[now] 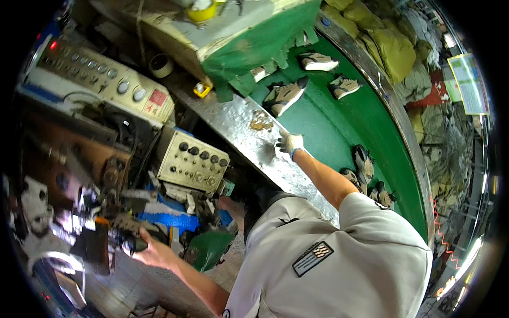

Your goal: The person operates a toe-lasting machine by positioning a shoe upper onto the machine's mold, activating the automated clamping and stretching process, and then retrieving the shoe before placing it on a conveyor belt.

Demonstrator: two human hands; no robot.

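Note:
My left hand, bare, reaches to the machine at the lower left. Its fingers are closed on a dark and tan shoe, whose far end lies among the machine's parts. My right hand wears a white glove, and its fingers are bent slightly apart at the edge of the silver-covered ledge. No object shows in it. Beyond the right hand, a tan and dark shoe with a pale sole lies on the green conveyor surface.
A control box with black knobs and a long gauge panel stand to the left. More shoes lie along the conveyor. A green-draped table overhangs it. Olive cloth bundles are heaped beyond its curved rim.

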